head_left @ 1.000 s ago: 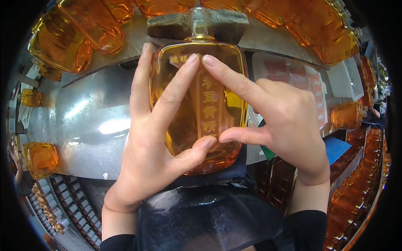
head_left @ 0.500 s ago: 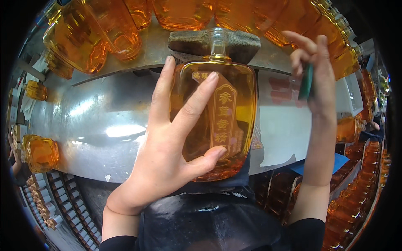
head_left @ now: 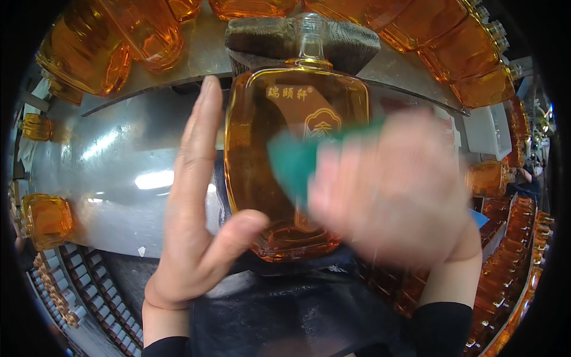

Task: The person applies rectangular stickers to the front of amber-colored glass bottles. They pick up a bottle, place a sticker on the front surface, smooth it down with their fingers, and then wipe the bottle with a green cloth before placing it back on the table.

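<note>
A large squarish glass bottle of amber liquid lies on its back in front of me, a gold and brown decal on its face. Its uncapped neck rests on a padded, cloth-wrapped block. My left hand is open along the bottle's left side, fingers straight, thumb reaching over the lower left corner. My right hand, smeared by motion, grips a flat green scraper over the bottle's face. Hand and scraper hide the lower decal; whether the scraper touches the glass I cannot tell.
Several amber bottles line the far side of the metal table. Two more bottles stand at the left. A white plastic bin is at the right. Racks of white-topped pieces and rows of bottles flank me below.
My right hand has swung down and left over the bottle with the green scraper. My left hand has slid off the bottle's face to its left side, fingers now closer together.
</note>
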The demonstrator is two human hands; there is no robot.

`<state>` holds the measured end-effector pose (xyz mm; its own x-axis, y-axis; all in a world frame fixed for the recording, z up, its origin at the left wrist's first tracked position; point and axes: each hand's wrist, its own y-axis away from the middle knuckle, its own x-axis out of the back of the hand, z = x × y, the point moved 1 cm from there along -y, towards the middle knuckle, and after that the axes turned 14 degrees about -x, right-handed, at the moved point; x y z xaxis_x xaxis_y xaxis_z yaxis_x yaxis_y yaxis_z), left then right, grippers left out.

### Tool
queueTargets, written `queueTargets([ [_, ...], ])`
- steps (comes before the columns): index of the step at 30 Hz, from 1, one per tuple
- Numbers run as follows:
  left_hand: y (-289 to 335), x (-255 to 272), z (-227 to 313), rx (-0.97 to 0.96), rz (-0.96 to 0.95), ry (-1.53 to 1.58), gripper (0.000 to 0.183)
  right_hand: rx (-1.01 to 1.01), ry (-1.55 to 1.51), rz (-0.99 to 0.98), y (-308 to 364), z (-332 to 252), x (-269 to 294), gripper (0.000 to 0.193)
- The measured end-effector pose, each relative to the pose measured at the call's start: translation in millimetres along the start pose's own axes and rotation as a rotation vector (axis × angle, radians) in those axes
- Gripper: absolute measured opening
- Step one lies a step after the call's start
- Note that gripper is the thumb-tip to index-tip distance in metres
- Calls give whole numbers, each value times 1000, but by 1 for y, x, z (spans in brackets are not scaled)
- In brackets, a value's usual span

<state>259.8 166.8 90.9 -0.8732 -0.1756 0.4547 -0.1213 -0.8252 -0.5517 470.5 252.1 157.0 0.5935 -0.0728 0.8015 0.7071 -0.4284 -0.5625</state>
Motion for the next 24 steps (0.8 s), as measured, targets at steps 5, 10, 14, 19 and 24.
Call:
queueTargets([
  [5, 3, -1, 1, -107, 107, 66, 87, -19, 160, -309, 7, -32, 27, 26],
  [10, 6, -13, 9, -60, 166, 62, 83, -155, 158, -36, 13, 2, 22, 22],
  [14, 0, -17, 19, 46, 233, 95, 78, -197, -32, -256, 41, -34, 30, 19],
  [19, -17, -4, 37, 165, 250, 123, 67, -94, 46, 204, -54, 33, -9, 14],
  [24, -14, 8, 31, 249, 278, 113, 57, 441, -233, -47, 4, -48, -31, 12],
])
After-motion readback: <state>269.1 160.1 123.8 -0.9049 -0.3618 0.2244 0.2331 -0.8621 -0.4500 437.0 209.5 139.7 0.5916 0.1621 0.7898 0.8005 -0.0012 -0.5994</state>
